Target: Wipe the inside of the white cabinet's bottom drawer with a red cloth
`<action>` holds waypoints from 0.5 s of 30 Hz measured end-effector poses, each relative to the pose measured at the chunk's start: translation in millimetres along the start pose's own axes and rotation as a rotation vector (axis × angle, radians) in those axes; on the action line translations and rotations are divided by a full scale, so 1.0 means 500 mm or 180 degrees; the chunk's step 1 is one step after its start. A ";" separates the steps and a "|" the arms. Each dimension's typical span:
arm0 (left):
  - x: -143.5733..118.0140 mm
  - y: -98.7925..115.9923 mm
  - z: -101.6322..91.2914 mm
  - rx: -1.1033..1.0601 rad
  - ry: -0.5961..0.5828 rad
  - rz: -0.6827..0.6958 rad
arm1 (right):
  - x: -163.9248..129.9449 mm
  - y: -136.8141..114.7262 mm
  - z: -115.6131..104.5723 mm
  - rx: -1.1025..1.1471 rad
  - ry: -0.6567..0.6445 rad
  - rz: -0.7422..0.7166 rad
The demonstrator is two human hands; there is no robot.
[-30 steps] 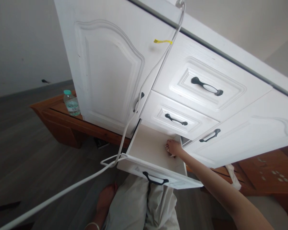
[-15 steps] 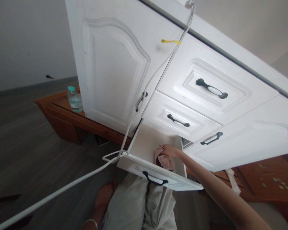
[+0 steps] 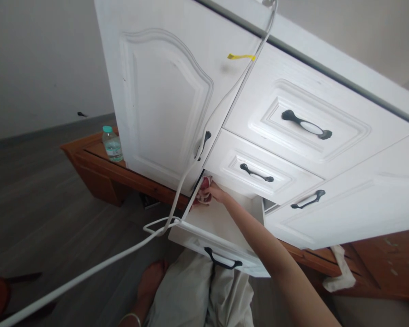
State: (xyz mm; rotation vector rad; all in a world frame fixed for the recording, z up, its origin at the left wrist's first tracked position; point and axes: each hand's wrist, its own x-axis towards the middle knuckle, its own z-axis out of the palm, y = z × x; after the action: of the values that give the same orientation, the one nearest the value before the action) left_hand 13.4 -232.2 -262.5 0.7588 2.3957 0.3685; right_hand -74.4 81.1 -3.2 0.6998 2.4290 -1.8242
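My right hand (image 3: 212,190) is closed on a bunched pink and whitish cloth (image 3: 203,196). It presses the cloth to the floor of the open white drawer (image 3: 221,222), at its back left corner by the side wall. The hand covers part of the cloth. My left hand (image 3: 152,278), with a light bangle at the wrist, is low beside my left knee, below the drawer front. Its fingers are dark and blurred, so their pose does not show.
A white cabinet (image 3: 167,100) with dark handles rises ahead. A thick white cable (image 3: 98,268) hangs down its front, past the drawer's left corner. A teal-capped bottle (image 3: 113,146) stands on the brown wooden base (image 3: 88,168). A pale cloth (image 3: 341,272) drapes at right.
My right hand has moved from the drawer's front right to its back left corner, wiping cloth along the drawer floor. My left hand stays beside my knee. The view has shifted slightly.
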 end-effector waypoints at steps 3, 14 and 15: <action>-0.001 -0.003 0.003 0.0004 -0.0014 0.0042 | -0.069 0.011 0.022 0.0053 -0.0936 0.0283; -0.023 0.025 -0.040 0.0112 -0.0136 0.0011 | -0.130 -0.006 0.050 -0.1224 -0.2485 0.0793; -0.024 0.028 -0.044 0.0112 -0.0149 0.0003 | -0.136 -0.007 0.044 -0.1464 -0.2505 0.0729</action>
State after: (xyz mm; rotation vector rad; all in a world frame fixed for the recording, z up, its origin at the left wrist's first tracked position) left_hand 14.0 -230.3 -234.1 0.7760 2.3636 0.3065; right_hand -20.0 37.6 12.4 0.1541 1.9919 -1.0848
